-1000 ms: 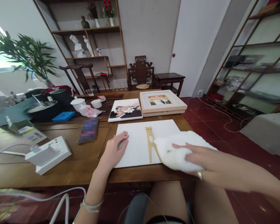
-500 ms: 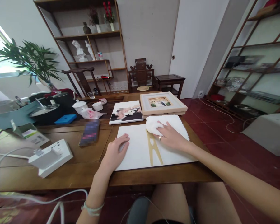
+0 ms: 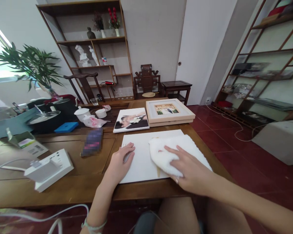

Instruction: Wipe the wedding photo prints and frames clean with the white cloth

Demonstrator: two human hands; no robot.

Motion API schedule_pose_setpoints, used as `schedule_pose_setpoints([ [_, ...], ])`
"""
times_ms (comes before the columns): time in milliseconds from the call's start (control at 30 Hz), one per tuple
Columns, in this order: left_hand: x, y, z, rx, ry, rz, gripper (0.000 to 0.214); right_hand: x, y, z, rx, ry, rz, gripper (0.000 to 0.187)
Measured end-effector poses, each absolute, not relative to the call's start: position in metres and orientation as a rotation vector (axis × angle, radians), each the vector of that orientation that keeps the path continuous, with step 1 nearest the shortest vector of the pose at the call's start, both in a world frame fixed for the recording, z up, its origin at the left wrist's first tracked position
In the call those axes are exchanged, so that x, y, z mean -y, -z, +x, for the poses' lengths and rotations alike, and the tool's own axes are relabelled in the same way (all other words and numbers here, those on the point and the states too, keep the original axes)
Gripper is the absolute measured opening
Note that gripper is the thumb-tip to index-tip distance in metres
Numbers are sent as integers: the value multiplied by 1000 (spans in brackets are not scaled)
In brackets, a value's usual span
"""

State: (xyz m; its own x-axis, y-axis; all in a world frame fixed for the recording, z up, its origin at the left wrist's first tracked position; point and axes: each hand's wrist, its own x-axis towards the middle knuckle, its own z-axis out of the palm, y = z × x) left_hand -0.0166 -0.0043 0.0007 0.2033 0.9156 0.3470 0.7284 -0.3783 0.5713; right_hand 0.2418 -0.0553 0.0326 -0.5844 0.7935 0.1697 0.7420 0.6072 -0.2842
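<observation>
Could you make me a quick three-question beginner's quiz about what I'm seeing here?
1. True or false: the left hand is gripping a blue box.

2. The right hand is touching:
A) a cup
B) a white cloth
C) a power strip

3. Fill in the blank: seen from the person's seat, the wooden picture frame lies to the ___ of the flat photo panel.

Key:
1. False; it rests at the left edge of the white board.
2. B
3. right
</observation>
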Motion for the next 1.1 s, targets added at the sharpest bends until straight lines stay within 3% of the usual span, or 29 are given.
schedule_pose_setpoints([
  [300,6,-4,-16,-1569,-940,2195,28,-30,-28,228,2575,-129,-1193,31],
  [767,10,-4,-17,-1550,-804,2251,37,74,-37,219,2742,-275,-1122,33],
  [1100,13,-6,-18,-1532,-777,2255,40,2,-35,225,2597,-169,-1240,37],
])
